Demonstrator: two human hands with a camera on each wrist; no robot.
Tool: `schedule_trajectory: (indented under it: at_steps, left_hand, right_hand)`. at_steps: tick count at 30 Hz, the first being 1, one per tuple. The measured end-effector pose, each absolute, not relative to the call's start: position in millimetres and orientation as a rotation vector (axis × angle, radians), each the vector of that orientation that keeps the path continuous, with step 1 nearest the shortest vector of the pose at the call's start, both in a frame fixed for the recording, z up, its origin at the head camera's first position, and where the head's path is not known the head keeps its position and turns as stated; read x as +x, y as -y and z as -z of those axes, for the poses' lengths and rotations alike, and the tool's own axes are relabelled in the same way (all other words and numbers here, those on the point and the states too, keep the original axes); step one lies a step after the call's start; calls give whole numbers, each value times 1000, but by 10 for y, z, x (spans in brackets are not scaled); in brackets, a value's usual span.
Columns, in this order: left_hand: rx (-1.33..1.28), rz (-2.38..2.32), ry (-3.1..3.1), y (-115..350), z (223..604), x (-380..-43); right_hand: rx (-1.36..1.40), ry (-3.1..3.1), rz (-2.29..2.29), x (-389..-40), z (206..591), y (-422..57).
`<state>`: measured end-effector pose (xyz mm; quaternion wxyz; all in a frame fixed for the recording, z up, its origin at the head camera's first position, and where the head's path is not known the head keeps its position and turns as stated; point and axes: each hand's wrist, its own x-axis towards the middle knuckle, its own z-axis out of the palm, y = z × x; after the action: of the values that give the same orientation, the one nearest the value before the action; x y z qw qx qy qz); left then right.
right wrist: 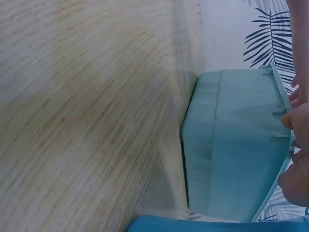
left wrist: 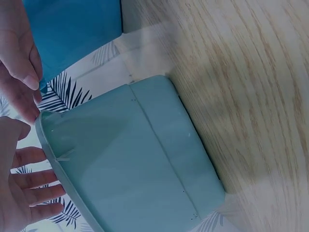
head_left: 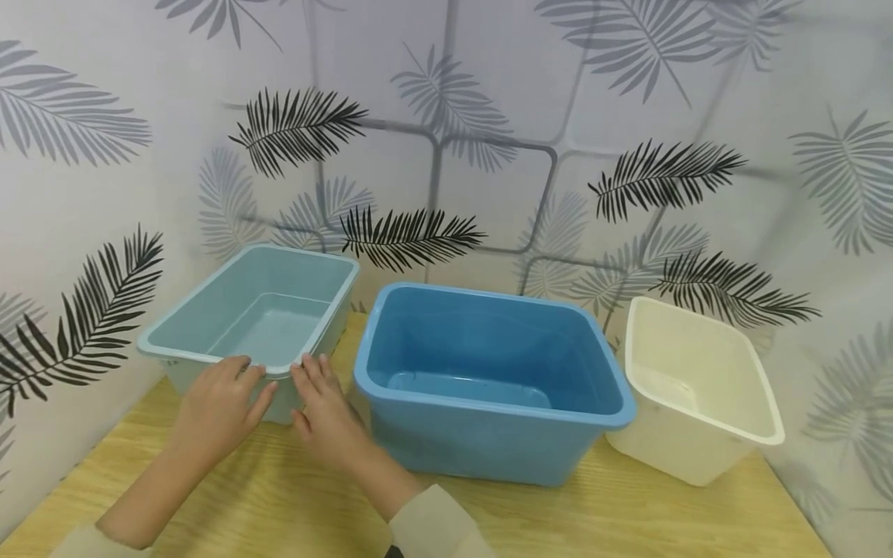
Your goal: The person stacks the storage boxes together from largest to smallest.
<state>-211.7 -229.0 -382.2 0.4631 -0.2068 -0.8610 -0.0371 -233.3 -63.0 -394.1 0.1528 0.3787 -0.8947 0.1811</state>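
Note:
A pale green plastic bin [head_left: 230, 360] stands on the wooden table at the left. The left hand [head_left: 216, 407] touches the front rim with its extended fingers, which show spread along that rim [left wrist: 72, 191] in the left wrist view. Beside it, the right hand [head_left: 331, 415] rests its fairly straight fingertips on the rim's near right corner, thumb pointing toward the left hand. In the right wrist view, both hands overlap at the bin's rim [right wrist: 285, 92], partly cut off by the frame edge. Neither hand is lifting the bin; its base sits on the table.
A larger blue bin [head_left: 481, 442] stands just right of the right hand and forearm. Farther right is a cream bin [head_left: 677, 446]. Behind them hangs a leaf-patterned cloth [head_left: 488, 101]. The wooden tabletop [head_left: 600, 511] stretches along the front.

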Motion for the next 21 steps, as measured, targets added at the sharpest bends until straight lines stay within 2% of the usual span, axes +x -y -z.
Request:
schedule_trajectory:
  at_steps: [21]
  left_hand:
    - [-412,178,2192,2444,3797,-1946]
  right_hand:
    - [1075,2474,-126,-2099,3863,776]
